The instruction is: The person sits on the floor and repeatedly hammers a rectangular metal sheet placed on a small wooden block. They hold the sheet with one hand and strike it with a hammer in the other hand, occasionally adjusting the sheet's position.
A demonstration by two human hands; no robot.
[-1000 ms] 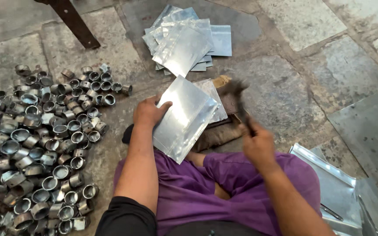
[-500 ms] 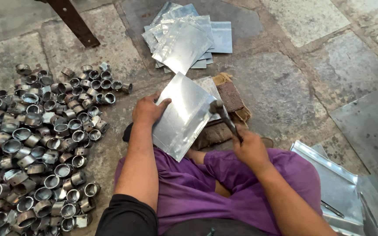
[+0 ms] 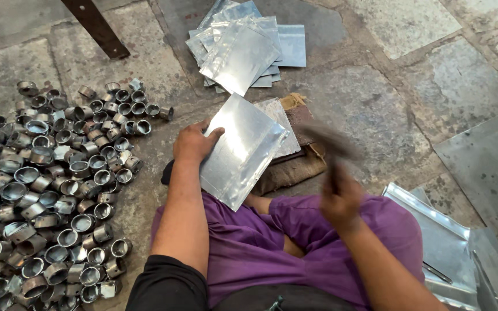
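My left hand (image 3: 194, 141) grips the left edge of a shiny rectangular metal sheet (image 3: 240, 150), which lies tilted over a brown block (image 3: 295, 164) in front of my crossed legs in purple trousers. My right hand (image 3: 341, 196) holds a hammer (image 3: 329, 141), raised above the block and blurred by motion. The hammer head hangs to the right of the sheet, apart from it. A second, duller sheet (image 3: 280, 126) lies under the shiny one.
A big heap of several short metal rings (image 3: 47, 184) covers the stone floor at left. A stack of cut metal sheets (image 3: 246, 49) lies ahead. More sheet metal (image 3: 451, 247) sits at lower right. A dark bar (image 3: 96, 26) slants at top left.
The hammer was up, came down on the sheet's right edge, and is now lifted again in a blur. My left hand has kept its hold on the sheet.
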